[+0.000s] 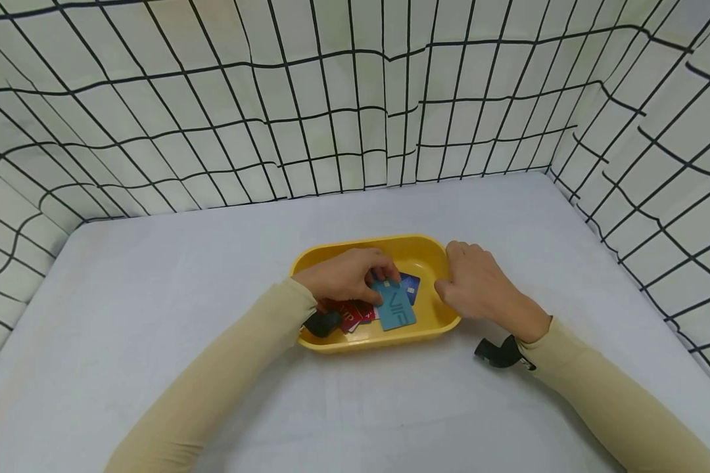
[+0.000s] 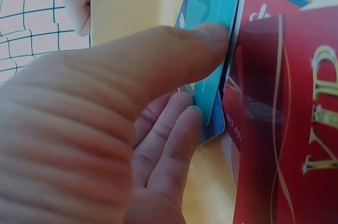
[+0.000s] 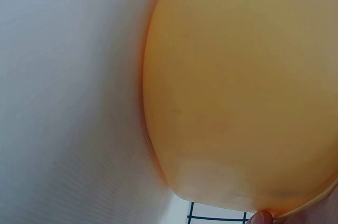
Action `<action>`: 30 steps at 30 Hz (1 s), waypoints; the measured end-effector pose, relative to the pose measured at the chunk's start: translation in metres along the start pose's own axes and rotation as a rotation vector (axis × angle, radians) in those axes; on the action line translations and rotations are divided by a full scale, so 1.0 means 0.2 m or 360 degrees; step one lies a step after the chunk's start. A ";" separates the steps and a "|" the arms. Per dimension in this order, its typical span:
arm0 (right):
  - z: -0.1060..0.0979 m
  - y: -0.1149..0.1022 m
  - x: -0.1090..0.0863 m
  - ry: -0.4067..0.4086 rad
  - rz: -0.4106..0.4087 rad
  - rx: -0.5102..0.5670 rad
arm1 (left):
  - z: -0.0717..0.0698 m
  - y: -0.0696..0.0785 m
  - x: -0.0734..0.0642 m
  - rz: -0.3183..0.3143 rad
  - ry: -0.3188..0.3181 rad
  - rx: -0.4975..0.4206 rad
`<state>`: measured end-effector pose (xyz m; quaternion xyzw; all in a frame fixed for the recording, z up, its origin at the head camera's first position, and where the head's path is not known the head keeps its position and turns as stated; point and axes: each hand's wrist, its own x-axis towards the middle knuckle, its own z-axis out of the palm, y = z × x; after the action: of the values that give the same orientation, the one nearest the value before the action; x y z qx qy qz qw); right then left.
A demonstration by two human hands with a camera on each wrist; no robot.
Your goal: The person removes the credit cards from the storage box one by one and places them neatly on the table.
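Note:
My left hand (image 1: pixel 348 276) reaches into a yellow plastic tray (image 1: pixel 384 342) and pinches a teal VIP card (image 1: pixel 398 314) between thumb and fingers. In the left wrist view the thumb lies across the face of the teal card (image 2: pixel 211 2), with fingertips at its lower end. A blue card (image 1: pixel 411 286) is partly behind the teal one. Several red cards (image 1: pixel 350 313) lie beside it, one with gold VIP lettering (image 2: pixel 317 108) up close. My right hand (image 1: pixel 476 282) grips the tray's right end; a fingertip (image 3: pixel 261 217) shows at the rim in the right wrist view.
The tray stands on a white cloth-covered table (image 1: pixel 154 295). A black wire grid (image 1: pixel 331 125) with white sheeting behind it borders the back and both sides. Black wrist cameras (image 1: pixel 499 353) sit below the sleeve cuffs; the left one (image 1: pixel 322 324) hangs over the tray.

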<state>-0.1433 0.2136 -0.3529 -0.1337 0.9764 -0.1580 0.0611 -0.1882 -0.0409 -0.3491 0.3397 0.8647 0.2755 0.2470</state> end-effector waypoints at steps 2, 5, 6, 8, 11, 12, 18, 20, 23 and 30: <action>0.00 0.00 0.00 -0.0002 0.0007 -0.0004 | 0.00 0.00 0.00 -0.0011 -0.0013 0.0002; 0.00 0.00 0.00 -0.0005 0.0015 -0.0007 | 0.00 0.00 0.00 -0.0019 -0.0027 -0.0004; 0.00 0.00 0.00 -0.0006 0.0013 -0.0005 | 0.00 0.00 0.00 -0.0019 -0.0030 -0.0002; 0.00 0.00 0.00 -0.0004 0.0012 -0.0001 | 0.00 0.00 0.00 -0.0017 -0.0033 0.0008; 0.01 0.00 0.00 -0.0001 0.0003 0.0002 | 0.00 0.00 0.00 -0.0020 -0.0037 0.0015; 0.01 0.00 0.00 0.0001 0.0001 0.0002 | 0.00 0.00 0.00 -0.0023 -0.0038 0.0014; 0.01 0.00 0.00 -0.0003 0.0001 -0.0007 | 0.00 0.00 0.00 -0.0015 -0.0046 -0.0003; 0.00 0.00 0.00 -0.0003 0.0002 -0.0011 | 0.00 0.00 0.00 -0.0008 -0.0047 -0.0002; 0.00 0.00 0.00 0.0000 0.0003 -0.0009 | 0.00 0.00 0.00 0.0002 -0.0052 0.0004; 0.01 0.01 0.01 0.0008 -0.0002 -0.0007 | 0.01 -0.01 0.02 0.0036 -0.0075 0.0004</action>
<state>-0.1446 0.2140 -0.3543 -0.1341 0.9768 -0.1562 0.0584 -0.1902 -0.0389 -0.3515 0.3561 0.8551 0.2691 0.2638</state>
